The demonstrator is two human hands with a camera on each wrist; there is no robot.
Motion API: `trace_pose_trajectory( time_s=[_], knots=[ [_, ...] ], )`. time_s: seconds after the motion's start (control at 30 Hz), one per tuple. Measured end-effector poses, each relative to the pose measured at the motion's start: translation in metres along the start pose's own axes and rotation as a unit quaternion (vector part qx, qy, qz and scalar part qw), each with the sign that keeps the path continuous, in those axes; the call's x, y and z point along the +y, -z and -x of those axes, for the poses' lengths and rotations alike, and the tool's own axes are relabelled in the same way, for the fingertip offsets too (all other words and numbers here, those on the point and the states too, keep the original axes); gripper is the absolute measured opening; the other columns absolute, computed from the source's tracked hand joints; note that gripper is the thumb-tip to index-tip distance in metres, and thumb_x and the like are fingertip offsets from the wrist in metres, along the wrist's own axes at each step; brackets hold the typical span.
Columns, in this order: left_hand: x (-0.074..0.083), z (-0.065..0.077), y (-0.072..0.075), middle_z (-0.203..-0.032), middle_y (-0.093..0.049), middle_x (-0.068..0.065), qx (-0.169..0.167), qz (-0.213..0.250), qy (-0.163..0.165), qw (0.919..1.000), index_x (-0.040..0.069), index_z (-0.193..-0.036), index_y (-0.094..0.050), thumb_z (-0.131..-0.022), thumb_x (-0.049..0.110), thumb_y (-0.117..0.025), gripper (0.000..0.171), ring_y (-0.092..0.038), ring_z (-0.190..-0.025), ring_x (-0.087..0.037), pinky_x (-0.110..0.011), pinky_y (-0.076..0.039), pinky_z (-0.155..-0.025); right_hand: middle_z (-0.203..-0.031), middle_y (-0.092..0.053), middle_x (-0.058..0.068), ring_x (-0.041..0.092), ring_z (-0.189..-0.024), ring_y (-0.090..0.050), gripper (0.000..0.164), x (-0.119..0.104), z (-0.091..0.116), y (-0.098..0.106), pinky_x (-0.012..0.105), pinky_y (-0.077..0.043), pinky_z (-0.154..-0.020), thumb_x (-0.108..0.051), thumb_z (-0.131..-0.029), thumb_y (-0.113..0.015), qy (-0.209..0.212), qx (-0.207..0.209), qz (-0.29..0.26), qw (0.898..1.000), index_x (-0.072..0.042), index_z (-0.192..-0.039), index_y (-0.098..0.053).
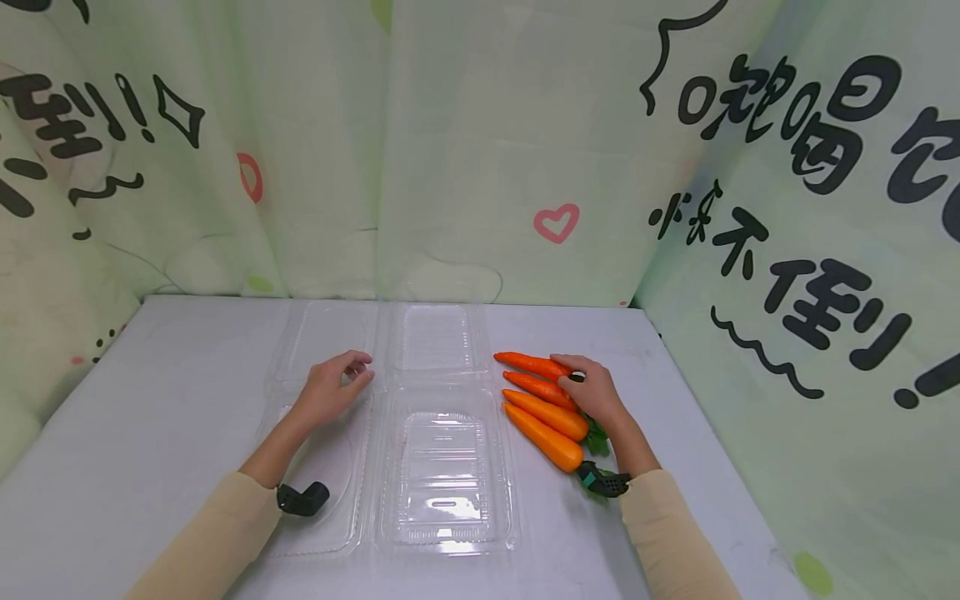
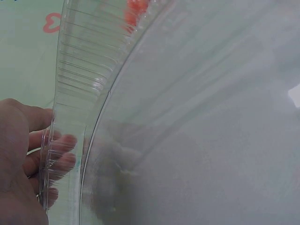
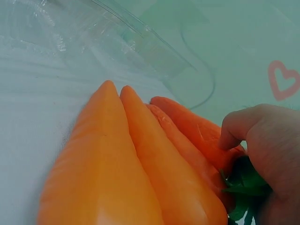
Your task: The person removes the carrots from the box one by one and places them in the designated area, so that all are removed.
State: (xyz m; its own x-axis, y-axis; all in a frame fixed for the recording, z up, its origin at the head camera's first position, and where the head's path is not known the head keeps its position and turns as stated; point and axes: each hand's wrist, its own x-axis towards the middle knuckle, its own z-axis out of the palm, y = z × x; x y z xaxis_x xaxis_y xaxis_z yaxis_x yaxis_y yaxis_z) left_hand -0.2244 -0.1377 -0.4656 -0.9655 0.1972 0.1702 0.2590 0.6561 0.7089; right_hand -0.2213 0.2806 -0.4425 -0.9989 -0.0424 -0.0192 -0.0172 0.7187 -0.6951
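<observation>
My left hand (image 1: 333, 392) hovers over the left clear plastic clamshell box (image 1: 330, 525), fingers loosely bent, with a gap between thumb and fingertips. In the left wrist view, the fingers (image 2: 65, 161) partly show through the box's ridged rim (image 2: 77, 70); firm contact cannot be told. My right hand (image 1: 592, 390) grips the farthest carrot (image 1: 525, 362) near its leafy end. Several carrots lie side by side, with redder ones at the back and orange ones (image 1: 543, 437) nearer me. Green leaves (image 3: 246, 183) show beneath the right hand, which hides part of them.
Another clear clamshell box (image 1: 450, 542) lies opened flat between the left box and the carrots, its ridged half closest to me. A white table (image 1: 135, 467) carries everything. Printed curtains (image 1: 465, 167) rise behind the table and at both sides.
</observation>
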Motion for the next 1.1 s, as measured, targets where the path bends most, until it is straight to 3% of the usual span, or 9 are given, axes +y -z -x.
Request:
trace_pose_trajectory(
  time_s=[0.53,0.83,1.1],
  knots=[
    [0.002,0.001,0.001,-0.105,-0.067,-0.013,-0.001,0.0,0.004,1.0,0.004,-0.121,-0.059,-0.096,0.023,-0.059,0.032,-0.059,-0.097,-0.027,-0.046,-0.052,-0.085,-0.144,-0.049,0.016,0.036,-0.135,-0.041,0.043,-0.001,-0.001,0.001,0.054,-0.034,-0.111,-0.009,-0.095,-0.052,-0.013,-0.01,0.004,1.0,-0.011,-0.138,-0.054],
    [0.003,0.001,0.001,-0.105,-0.067,-0.013,-0.003,-0.002,0.009,1.0,0.004,-0.121,-0.059,-0.096,0.023,-0.058,0.032,-0.059,-0.097,-0.027,-0.046,-0.052,-0.086,-0.139,-0.054,0.015,0.033,-0.12,-0.05,0.043,-0.001,-0.011,0.007,0.05,-0.044,-0.104,-0.009,-0.092,-0.054,-0.017,-0.026,0.037,0.999,-0.013,-0.135,-0.056],
    [0.002,0.0,0.001,-0.106,-0.067,-0.013,-0.006,0.002,0.01,0.9999,0.004,-0.122,-0.059,-0.096,0.024,-0.058,0.032,-0.059,-0.099,-0.027,-0.046,-0.051,-0.087,-0.138,-0.052,0.017,0.034,-0.118,-0.05,0.046,-0.005,-0.018,0.012,0.049,-0.047,-0.101,-0.008,-0.093,-0.055,-0.026,-0.046,0.059,0.997,-0.011,-0.138,-0.052]
  ],
)
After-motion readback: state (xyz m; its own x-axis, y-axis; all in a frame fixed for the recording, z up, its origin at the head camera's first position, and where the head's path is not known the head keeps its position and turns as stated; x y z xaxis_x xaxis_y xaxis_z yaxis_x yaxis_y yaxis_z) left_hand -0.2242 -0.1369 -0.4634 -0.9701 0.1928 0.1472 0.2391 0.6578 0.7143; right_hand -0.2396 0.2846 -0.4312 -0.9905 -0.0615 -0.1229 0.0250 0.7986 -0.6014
